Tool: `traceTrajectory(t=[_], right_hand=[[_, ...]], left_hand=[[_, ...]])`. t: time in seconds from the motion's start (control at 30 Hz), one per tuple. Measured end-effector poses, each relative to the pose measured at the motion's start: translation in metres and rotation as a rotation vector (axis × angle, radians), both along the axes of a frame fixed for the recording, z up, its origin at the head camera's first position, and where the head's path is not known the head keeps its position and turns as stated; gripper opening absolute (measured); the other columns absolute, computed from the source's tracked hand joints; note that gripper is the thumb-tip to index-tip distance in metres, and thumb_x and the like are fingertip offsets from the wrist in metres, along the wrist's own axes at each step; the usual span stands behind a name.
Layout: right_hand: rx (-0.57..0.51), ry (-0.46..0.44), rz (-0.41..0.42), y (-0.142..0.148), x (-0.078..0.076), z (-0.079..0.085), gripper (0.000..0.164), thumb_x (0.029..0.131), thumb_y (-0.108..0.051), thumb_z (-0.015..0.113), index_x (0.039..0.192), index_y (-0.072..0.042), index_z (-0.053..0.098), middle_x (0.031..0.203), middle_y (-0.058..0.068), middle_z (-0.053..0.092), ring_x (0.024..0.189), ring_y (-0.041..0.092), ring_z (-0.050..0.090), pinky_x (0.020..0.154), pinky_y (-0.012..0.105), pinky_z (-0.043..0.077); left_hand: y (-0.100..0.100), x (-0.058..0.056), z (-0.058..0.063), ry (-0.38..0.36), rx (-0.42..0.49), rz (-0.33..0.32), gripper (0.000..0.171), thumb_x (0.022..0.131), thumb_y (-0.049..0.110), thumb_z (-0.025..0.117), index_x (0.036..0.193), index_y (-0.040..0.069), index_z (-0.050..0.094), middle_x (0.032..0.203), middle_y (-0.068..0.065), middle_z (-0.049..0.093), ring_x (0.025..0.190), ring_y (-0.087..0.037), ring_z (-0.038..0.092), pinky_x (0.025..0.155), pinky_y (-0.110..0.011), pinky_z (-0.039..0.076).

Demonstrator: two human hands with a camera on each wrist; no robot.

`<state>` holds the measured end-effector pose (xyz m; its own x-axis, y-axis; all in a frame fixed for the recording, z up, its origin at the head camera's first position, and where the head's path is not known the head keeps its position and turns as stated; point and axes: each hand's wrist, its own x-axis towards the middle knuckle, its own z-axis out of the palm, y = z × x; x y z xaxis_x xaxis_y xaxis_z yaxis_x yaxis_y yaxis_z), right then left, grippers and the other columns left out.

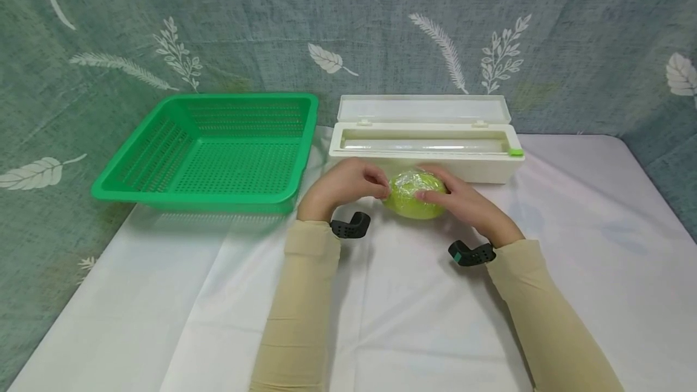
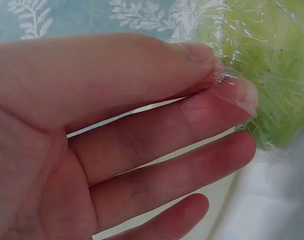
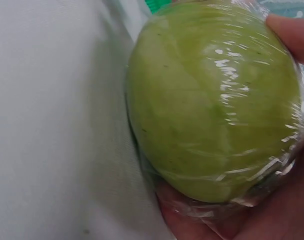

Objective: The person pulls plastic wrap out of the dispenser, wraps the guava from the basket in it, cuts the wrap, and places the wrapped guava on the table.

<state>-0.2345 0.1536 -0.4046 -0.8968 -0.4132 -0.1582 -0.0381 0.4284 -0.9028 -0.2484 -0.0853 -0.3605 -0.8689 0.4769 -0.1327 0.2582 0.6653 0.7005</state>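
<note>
A round yellow-green fruit with small dark specks lies on the white cloth, wrapped in clear, wrinkled cling film; its exact kind I cannot tell. My left hand is at its left side. In the left wrist view, the thumb and index finger pinch an edge of the film, while the other fingers extend below. From the right, my right hand grips the fruit, with the thumb on the near side and fingers round the far side. The right wrist view shows the fruit close up, film stretched smooth over much of it.
Just behind the hands stands a white cling film dispenser, lid raised, with a roll inside and a green slider at its right end. A green perforated basket sits at the left. Patterned grey-green fabric hangs behind the table.
</note>
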Motion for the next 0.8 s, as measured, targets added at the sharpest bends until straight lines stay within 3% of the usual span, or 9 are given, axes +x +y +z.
traceTrajectory(t=[0.13, 0.3, 0.47, 0.6, 0.8], right_hand=[[-0.002, 0.002, 0.03, 0.004, 0.0, 0.0, 0.056, 0.08, -0.053, 0.057, 0.131, -0.04, 0.037, 0.137, -0.011, 0.031, 0.124, 0.016, 0.027, 0.098, 0.048, 0.024], [-0.009, 0.0, 0.059, 0.004, 0.001, 0.003, 0.052, 0.081, -0.052, 0.055, 0.13, -0.043, 0.039, 0.137, -0.011, 0.031, 0.126, 0.015, 0.025, 0.098, 0.049, 0.024], [-0.029, -0.011, 0.085, 0.001, 0.003, 0.007, 0.049, 0.084, -0.048, 0.053, 0.131, -0.04, 0.039, 0.14, -0.008, 0.028, 0.127, 0.018, 0.024, 0.098, 0.051, 0.023], [-0.022, -0.009, 0.082, -0.001, 0.005, 0.009, 0.047, 0.086, -0.047, 0.05, 0.132, -0.04, 0.038, 0.141, -0.007, 0.027, 0.127, 0.019, 0.024, 0.098, 0.052, 0.023], [0.004, 0.089, 0.078, -0.005, 0.004, 0.007, 0.042, 0.09, -0.046, 0.044, 0.131, -0.038, 0.041, 0.136, -0.004, 0.031, 0.126, 0.019, 0.026, 0.098, 0.047, 0.025]], left_hand=[[0.002, 0.002, 0.002, -0.035, 0.002, -0.046, 0.005, 0.078, 0.023, 0.066, 0.079, 0.02, 0.07, 0.076, 0.007, 0.065, 0.076, -0.01, 0.057, 0.072, -0.026, 0.044], [0.005, 0.003, 0.002, -0.13, 0.02, -0.117, 0.009, 0.08, 0.024, 0.065, 0.083, 0.019, 0.073, 0.078, 0.006, 0.067, 0.079, -0.01, 0.06, 0.075, -0.026, 0.044], [0.006, 0.004, 0.002, -0.178, -0.013, -0.098, 0.009, 0.079, 0.024, 0.067, 0.083, 0.019, 0.074, 0.077, 0.006, 0.068, 0.078, -0.009, 0.06, 0.076, -0.026, 0.044], [0.009, 0.004, 0.002, -0.156, -0.044, -0.098, 0.01, 0.079, 0.027, 0.067, 0.081, 0.019, 0.074, 0.077, 0.004, 0.068, 0.078, -0.01, 0.06, 0.075, -0.026, 0.044], [0.016, 0.005, 0.0, -0.22, -0.019, -0.134, 0.023, 0.08, 0.034, 0.064, 0.079, 0.013, 0.072, 0.082, -0.007, 0.068, 0.082, -0.021, 0.061, 0.078, -0.034, 0.046]])
